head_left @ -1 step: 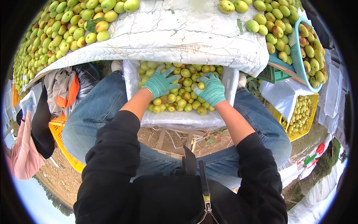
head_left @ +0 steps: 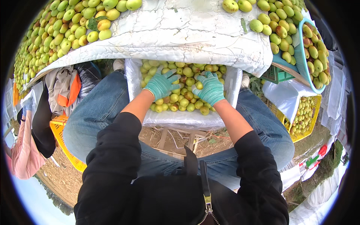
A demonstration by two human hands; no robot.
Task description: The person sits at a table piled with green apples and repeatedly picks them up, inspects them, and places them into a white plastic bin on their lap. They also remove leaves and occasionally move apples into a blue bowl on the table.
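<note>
Both my hands wear teal knit gloves and rest on green jujubes (head_left: 183, 102) in a tub (head_left: 176, 119) lined with clear plastic. My left hand (head_left: 161, 84), fingers spread, lies palm down on the fruit at the left. On the right side of the pile, my right hand (head_left: 210, 89) also has its fingers apart. One jujube (head_left: 199, 85) shows in the gap between its thumb and forefinger; whether they press on it I cannot tell. The fruit beneath both palms is hidden.
Beyond the tub, a white quilted sheet (head_left: 180, 37) bears a large jujube heap (head_left: 63, 33) at left. At right stand a light-blue basket (head_left: 301, 56) and a yellow crate (head_left: 314, 116), both with jujubes. Another yellow crate (head_left: 62, 138) and a co-worker's pink sleeve (head_left: 26, 150) are at left.
My right hand has shifted slightly left over the fruit, and the jujube by its thumb has moved left too. My left hand stays nearly in place.
</note>
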